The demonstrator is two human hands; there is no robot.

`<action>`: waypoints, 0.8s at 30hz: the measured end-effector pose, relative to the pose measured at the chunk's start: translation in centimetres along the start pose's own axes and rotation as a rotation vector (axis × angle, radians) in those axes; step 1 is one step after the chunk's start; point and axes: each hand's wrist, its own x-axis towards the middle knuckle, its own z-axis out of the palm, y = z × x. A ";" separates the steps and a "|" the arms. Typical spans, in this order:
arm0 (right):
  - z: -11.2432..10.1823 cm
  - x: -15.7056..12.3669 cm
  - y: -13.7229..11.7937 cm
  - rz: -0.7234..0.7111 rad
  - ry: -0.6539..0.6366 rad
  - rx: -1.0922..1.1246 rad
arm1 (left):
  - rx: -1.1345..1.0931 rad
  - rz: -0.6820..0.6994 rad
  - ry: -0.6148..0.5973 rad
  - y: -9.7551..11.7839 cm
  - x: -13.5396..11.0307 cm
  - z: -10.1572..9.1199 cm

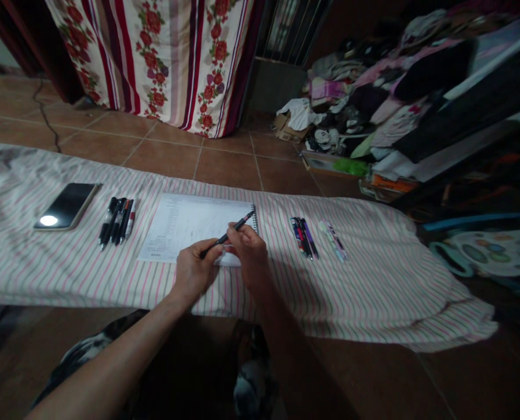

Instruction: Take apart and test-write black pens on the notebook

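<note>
Both my hands are closed on one dark pen (222,239), held slantwise above a white spiral notebook (190,219). My left hand (196,262) pinches the pen's lower left end. My right hand (249,248) grips it farther up, and its upper tip points toward the notebook's spiral edge. Left of the notebook lies a row of several pens (117,221), mostly black. On the right is a bunch of several dark and purple pens (304,238), with a smaller group of pale pens (334,240) beyond it.
A striped cloth (382,268) covers the long low surface. A phone (69,206) with a bright reflection lies at the left. Behind are a tiled floor (172,154), a floral curtain (155,58) and a heap of clothes (356,99). A patterned stool-like object (496,251) stands at right.
</note>
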 end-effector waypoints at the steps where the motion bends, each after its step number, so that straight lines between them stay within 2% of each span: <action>1: 0.0 0.0 -0.1 -0.002 -0.004 0.003 | -0.022 -0.016 -0.005 0.0 0.0 0.0; 5: -0.1 -0.1 -0.3 0.004 -0.021 0.009 | -0.125 -0.068 -0.020 0.0 0.1 0.0; 11: -0.4 0.0 0.0 -0.059 -0.060 0.019 | -0.238 -0.138 -0.028 -0.2 0.1 -0.1; 24: -0.1 -0.3 -0.8 -0.006 0.039 0.090 | -0.086 -0.073 -0.016 -0.5 0.2 -0.5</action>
